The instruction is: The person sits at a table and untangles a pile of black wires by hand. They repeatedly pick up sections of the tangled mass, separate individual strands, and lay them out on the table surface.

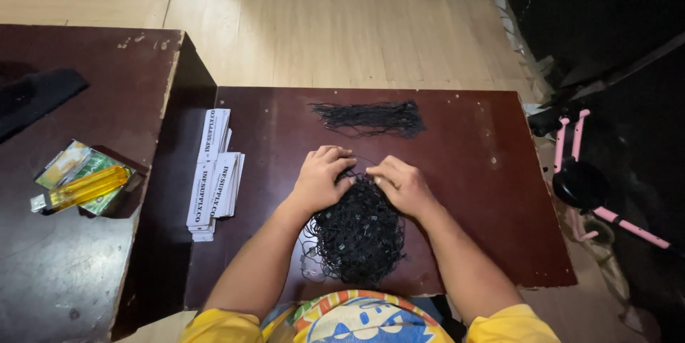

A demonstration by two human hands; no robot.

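Both hands pinch at the far edge of a tangled heap of black strings with small tags (357, 232), the left hand (320, 179) curled shut on strands, the right hand (403, 184) likewise closed on them. At the table's left lie stacked white paper tags (212, 172). Far of the hands, a smaller straightened bundle of black strings (371, 118) lies done; the larger near heap seems still unsorted.

The dark brown table (492, 193) looks like scuffed, faintly glossy laminate. The tangled black cord pile (359, 232) under both hands is matt fibre, like the cord bundle (371, 118) at twelve o'clock. At nine o'clock, white tags (212, 175) look like matt paper.
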